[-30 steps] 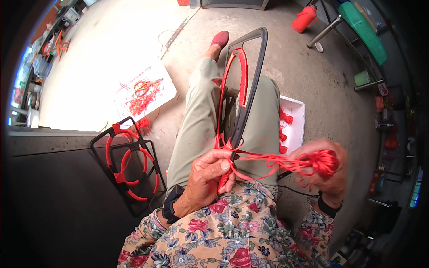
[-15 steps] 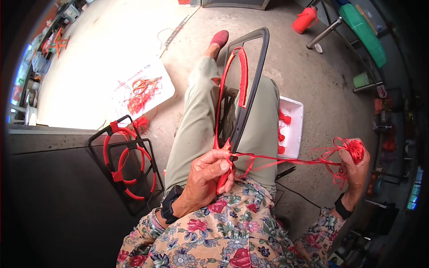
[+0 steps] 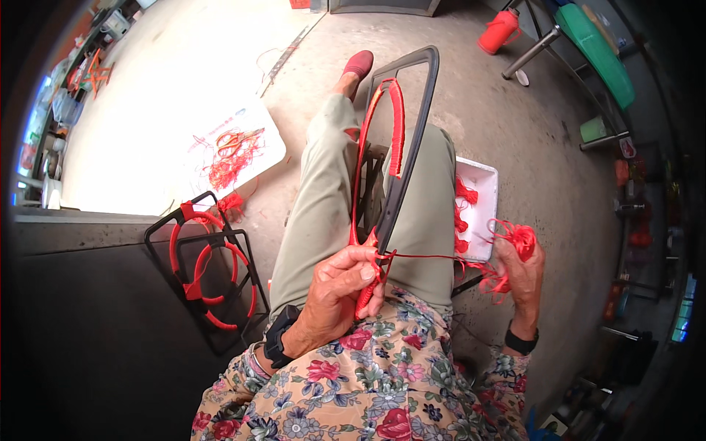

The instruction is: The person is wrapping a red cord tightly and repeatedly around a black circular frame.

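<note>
My left hand [image 3: 343,283] is closed round the near end of a black frame [image 3: 416,140], pinching it where red strands are wrapped. The frame stands tilted between my knees. Inside it runs a hoop [image 3: 398,125] partly covered in red wrapping. From the pinch a thin red strand leads right to a bundle of red cord [image 3: 521,239], which my right hand [image 3: 521,268] grips beside the white box. Loose loops of cord hang below that fist.
A white foam box [image 3: 482,198] with red cord bundles stands by my right leg. Left, two black frames with red hoops [image 3: 195,291] lean on a dark surface [image 3: 110,331]. Scissors [image 3: 232,141] and red scraps lie on a white board [image 3: 268,147]. A red thermos [image 3: 500,31] stands far right.
My right hand has moved left, toward the frame, with the cord bundle. The left hand keeps its hold on the frame.
</note>
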`<state>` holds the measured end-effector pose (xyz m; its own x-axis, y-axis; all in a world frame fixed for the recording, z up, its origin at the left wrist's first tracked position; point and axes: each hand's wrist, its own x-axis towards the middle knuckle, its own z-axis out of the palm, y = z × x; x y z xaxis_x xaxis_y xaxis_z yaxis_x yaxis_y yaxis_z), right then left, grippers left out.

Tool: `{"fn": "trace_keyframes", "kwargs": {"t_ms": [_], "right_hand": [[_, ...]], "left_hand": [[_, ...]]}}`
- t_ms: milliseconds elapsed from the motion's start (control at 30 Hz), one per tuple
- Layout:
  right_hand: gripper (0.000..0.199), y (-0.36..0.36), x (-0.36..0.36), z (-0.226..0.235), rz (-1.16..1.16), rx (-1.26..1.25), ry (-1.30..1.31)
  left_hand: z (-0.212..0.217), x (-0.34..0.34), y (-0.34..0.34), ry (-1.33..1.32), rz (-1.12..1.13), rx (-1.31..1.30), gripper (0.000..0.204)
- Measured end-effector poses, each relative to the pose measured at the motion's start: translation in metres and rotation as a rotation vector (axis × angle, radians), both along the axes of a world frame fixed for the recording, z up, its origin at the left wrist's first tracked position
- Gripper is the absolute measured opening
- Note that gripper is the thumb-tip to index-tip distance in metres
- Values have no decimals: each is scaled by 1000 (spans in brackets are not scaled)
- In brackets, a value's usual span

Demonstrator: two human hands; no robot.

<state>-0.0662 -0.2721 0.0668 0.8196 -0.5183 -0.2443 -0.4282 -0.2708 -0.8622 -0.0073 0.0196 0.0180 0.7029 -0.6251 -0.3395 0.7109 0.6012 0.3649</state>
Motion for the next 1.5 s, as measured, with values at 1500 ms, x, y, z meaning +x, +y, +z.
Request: {"fn": "trace_keyframes", "kwargs": {"t_ms": [1500], "right_hand": [[16, 65, 28, 39, 133, 570, -238]], "left_hand": [[-7, 10, -54, -57, -213, 25, 20]]}}
